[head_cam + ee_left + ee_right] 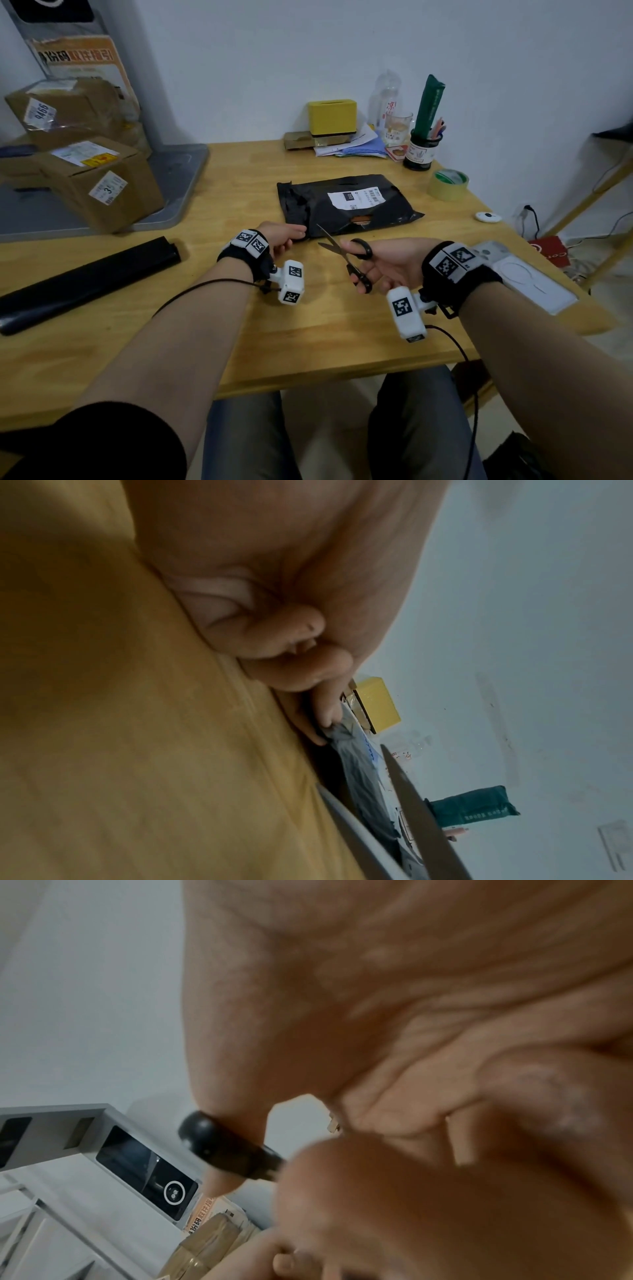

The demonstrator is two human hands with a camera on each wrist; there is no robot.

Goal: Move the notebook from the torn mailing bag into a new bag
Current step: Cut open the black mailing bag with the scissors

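You are at the opening step: your left hand point(278, 236) pinches the torn bag point(346, 204) at frame centre; your right hand point(383, 262) grips open scissors point(342, 255). The notebook point(362, 219) probably shows through the tear. Next, cut clear of it.

Pale yellow wooden table point(308, 329), smooth, faintly grained, satin finish; on it, black plastic mailing bag point(346, 202), crinkled, softly glossy, with a matt white paper label point(356, 199); just beside the bag's near edge, steel scissors point(346, 255), bright bare blades, glossy black plastic handles; left of the bag, black plastic roll point(85, 284), sleek sheen; right of it, beige tape roll point(448, 185), matt; far left, brown cardboard boxes point(102, 181), dull, rough.
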